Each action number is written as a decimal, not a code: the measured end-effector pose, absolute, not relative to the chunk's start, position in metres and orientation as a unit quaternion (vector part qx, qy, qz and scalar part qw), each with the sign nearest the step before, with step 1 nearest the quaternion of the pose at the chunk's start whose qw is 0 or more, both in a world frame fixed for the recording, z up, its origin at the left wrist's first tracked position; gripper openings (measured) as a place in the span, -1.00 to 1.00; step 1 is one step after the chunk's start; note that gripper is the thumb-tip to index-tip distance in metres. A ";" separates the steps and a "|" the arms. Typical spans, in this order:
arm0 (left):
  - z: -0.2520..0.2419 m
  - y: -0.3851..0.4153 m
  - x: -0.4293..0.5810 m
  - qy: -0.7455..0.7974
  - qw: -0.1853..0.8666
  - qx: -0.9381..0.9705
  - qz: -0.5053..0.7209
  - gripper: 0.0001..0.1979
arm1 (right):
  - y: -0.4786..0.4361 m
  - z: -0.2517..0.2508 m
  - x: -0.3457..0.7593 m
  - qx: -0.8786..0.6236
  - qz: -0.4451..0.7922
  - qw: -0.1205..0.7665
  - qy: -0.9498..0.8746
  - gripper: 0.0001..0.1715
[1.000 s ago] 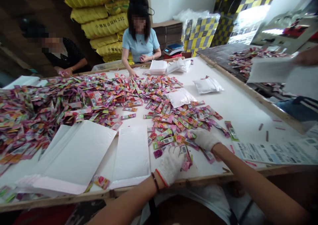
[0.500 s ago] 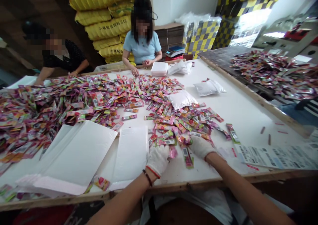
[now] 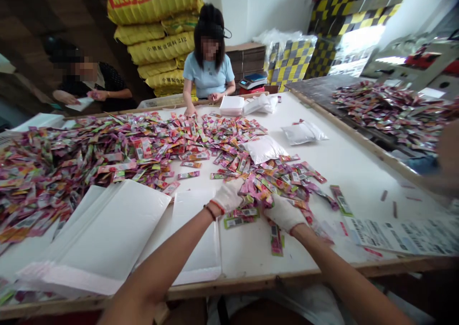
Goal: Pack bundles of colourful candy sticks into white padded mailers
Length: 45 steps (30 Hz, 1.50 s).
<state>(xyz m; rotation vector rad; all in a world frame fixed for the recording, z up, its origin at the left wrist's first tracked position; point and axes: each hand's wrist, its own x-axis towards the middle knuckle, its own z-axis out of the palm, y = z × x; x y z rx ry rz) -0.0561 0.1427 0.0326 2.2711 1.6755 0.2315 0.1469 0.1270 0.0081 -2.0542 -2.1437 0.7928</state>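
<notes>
My left hand [image 3: 227,196], in a white knit glove with a dark bracelet at the wrist, is closed at the near edge of a spread of small pink, purple and green sachets [image 3: 263,184]. Pink sachets show at its fingertips. To its right, my gloved right hand [image 3: 285,213] has its fingers curled down around sachets, the tips partly hidden. Between the hands and just below lie a few sachets [image 3: 239,221] with green ends. A single sachet [image 3: 275,239] pokes out under my right hand. Left of my hands lie flat white padded mailers [image 3: 107,224], one partly under my left forearm.
A big sachet heap [image 3: 71,157] covers the table's left. Filled white mailers [image 3: 265,149] sit beyond my hands. Label sheets [image 3: 405,236] lie at right. Two people work across the table, one in a blue shirt [image 3: 210,76]. A wooden rim [image 3: 358,267] edges the table.
My left hand has moved forward into the sachets, and green-ended sachets now show beneath it. My right hand has shifted slightly left. The co-worker at left has drawn back, holding something white.
</notes>
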 end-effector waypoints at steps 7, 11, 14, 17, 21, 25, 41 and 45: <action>0.022 0.179 -0.057 0.562 0.104 0.820 0.010 -0.80 | 0.140 -0.002 0.150 -0.635 0.243 0.013 -0.734 -0.84; 0.038 0.152 -0.077 0.571 0.141 0.799 0.124 -0.71 | 0.132 0.012 0.184 -0.617 0.240 0.083 -0.745 -0.73; 0.046 0.123 -0.077 0.544 0.223 0.787 0.184 -0.69 | 0.117 0.022 0.202 -0.500 0.234 0.125 -0.824 -0.67; 0.039 0.101 -0.055 0.509 0.226 0.825 0.099 -0.71 | 0.100 0.023 0.203 -0.355 0.189 0.025 -0.915 -0.70; 0.021 0.100 -0.017 0.515 0.135 0.846 -0.041 -0.74 | 0.087 0.017 0.191 -0.308 0.112 -0.114 -0.938 -0.74; 0.013 0.104 -0.006 0.527 0.109 0.840 -0.071 -0.79 | 0.082 0.012 0.192 -0.344 0.102 -0.084 -0.930 -0.83; 0.026 0.188 -0.072 0.534 0.069 0.843 0.009 -0.59 | 0.204 0.000 0.121 -0.652 0.195 0.085 -0.728 -0.72; 0.013 0.201 -0.070 0.533 0.073 0.843 -0.014 -0.75 | 0.207 -0.011 0.120 -0.662 0.166 0.054 -0.729 -0.63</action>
